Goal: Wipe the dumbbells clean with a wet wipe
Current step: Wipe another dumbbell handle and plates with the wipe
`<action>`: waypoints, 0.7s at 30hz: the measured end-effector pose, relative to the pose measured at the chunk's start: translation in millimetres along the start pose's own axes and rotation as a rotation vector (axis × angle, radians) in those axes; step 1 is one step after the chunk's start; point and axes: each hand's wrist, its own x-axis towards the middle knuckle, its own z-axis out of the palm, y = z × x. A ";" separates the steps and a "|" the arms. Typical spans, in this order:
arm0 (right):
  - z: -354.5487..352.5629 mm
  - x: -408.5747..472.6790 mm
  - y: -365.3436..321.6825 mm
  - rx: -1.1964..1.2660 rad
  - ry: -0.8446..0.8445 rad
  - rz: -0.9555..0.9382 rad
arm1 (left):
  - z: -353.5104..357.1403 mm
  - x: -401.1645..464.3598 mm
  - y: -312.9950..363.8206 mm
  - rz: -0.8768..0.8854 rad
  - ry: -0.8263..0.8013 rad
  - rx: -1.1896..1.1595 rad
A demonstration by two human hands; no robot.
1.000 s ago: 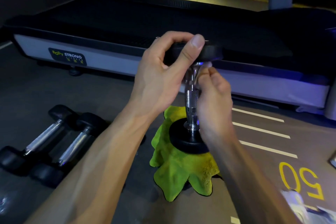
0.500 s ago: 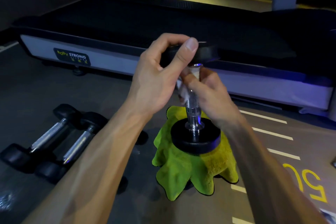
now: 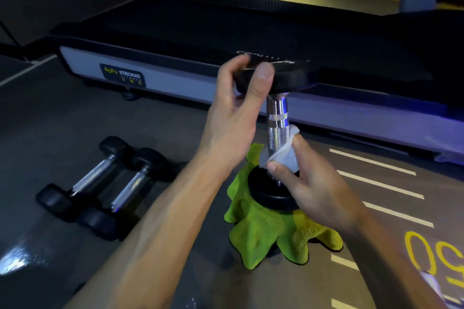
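From the head camera, a dumbbell (image 3: pixel 277 120) stands upright on a green cloth (image 3: pixel 263 236) spread on the floor. The left hand (image 3: pixel 233 118) grips its top weight, thumb and fingers curled round the rim. The right hand (image 3: pixel 313 183) pinches a white wipe (image 3: pixel 285 155) against the lower part of the metal handle. Two more dumbbells (image 3: pixel 100 185) lie side by side to the left, near a treadmill (image 3: pixel 175 78).
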 end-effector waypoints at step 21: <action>94.7 -53.2 -73.0 0.635 0.016 -0.033 | -155.8 -115.7 -22.0 -0.277 0.128 0.074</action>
